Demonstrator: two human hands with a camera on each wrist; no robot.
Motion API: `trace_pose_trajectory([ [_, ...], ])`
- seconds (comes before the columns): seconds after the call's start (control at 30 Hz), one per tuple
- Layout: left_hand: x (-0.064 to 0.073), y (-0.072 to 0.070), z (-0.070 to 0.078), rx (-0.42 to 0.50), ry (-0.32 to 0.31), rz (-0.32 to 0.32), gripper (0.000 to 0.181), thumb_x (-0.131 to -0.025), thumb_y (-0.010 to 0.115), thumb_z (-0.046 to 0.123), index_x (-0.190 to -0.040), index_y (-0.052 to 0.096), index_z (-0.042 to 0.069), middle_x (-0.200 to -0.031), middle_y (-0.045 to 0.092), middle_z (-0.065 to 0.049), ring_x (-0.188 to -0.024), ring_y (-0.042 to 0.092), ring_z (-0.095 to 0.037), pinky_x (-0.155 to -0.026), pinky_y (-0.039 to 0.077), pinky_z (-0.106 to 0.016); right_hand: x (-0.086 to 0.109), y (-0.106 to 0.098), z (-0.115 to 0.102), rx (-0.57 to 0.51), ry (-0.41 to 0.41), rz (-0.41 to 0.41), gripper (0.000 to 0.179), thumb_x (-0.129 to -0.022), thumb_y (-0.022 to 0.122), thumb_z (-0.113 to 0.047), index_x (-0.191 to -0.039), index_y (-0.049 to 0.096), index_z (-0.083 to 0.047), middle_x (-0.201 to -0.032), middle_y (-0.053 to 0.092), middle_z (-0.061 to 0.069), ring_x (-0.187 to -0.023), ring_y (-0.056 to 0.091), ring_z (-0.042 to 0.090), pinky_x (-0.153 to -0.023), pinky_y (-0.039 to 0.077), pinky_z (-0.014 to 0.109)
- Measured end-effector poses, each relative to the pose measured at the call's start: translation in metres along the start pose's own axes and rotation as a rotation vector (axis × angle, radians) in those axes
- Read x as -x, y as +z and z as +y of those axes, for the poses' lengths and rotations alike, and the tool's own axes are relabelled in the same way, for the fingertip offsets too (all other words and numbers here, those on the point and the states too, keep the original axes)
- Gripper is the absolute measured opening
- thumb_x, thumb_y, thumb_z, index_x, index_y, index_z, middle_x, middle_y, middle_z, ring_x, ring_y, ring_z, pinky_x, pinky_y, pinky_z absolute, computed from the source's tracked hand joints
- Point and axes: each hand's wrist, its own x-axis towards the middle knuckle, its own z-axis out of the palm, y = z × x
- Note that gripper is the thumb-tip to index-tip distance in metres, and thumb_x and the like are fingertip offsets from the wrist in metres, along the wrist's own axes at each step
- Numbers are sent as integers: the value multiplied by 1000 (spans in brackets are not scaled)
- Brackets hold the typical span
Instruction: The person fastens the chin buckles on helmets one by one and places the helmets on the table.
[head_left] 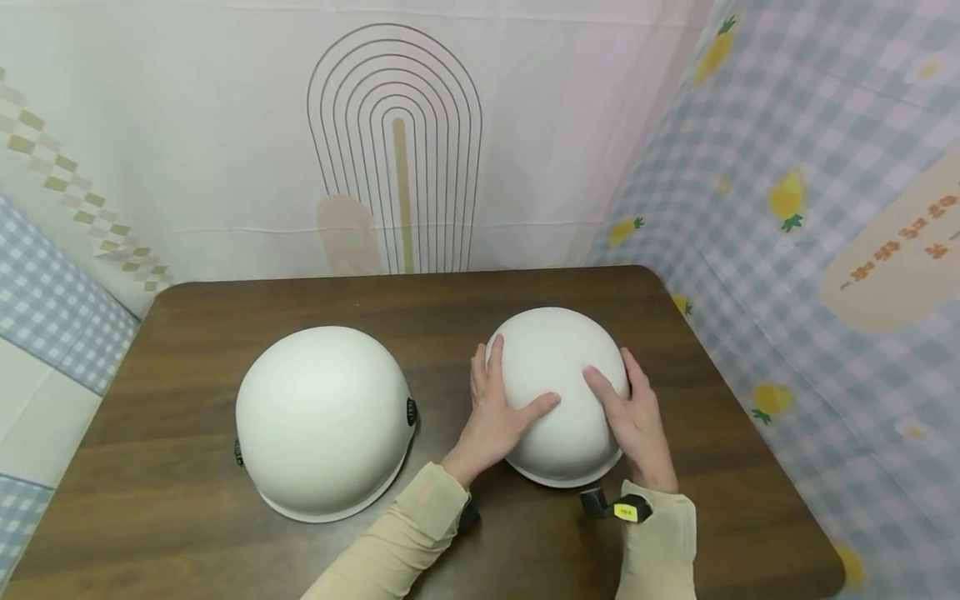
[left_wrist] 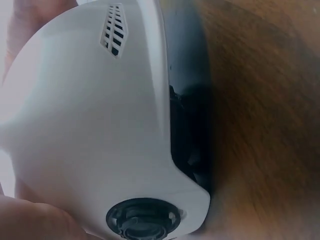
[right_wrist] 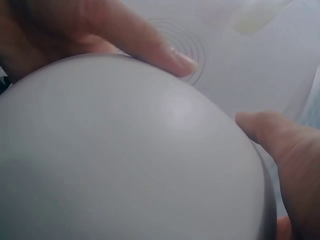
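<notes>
A white, dome-shaped helmet [head_left: 558, 400] sits at the right of the table, between both hands. My left hand [head_left: 498, 417] grips its left side, thumb across the dome and fingers spread along the edge. On the opposite side, my right hand [head_left: 633, 417] holds it with the thumb on top; its fingers go partly out of sight behind the shell. The left wrist view shows a slotted vent [left_wrist: 115, 31] and a black round knob [left_wrist: 143, 218] on the shell, above a dark lower edge. Smooth white shell [right_wrist: 140, 150] fills most of the right wrist view.
Another white helmet [head_left: 322, 417], with black knobs at its sides, rests dome up on the left of the brown wooden table [head_left: 187, 533]. Patterned cloth [head_left: 540, 125] hangs behind the table, and checked cloth [head_left: 750, 275] hangs along the right.
</notes>
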Motion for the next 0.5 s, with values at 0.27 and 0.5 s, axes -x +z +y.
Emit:
trace_pose_trajectory([
  [0.27, 1, 0, 1, 52, -15, -29, 108, -77, 74, 60, -156, 4, 35, -161, -7, -4, -145, 6, -33, -104, 31, -59, 7, -5, -6, 16, 8, 12, 94, -84, 61, -66, -157, 15, -30, -160, 17, 8, -140, 26, 38, -102, 31, 64],
  [0.5, 3, 0, 0, 72, -16, -51, 107, -78, 72, 61, -155, 2, 38, -161, -8, -5, -144, 10, -36, -102, 33, -60, 11, -9, -9, 14, -2, 38, 94, -82, 64, -65, -156, 19, -28, -160, 19, 6, -139, 28, 35, -102, 31, 63],
])
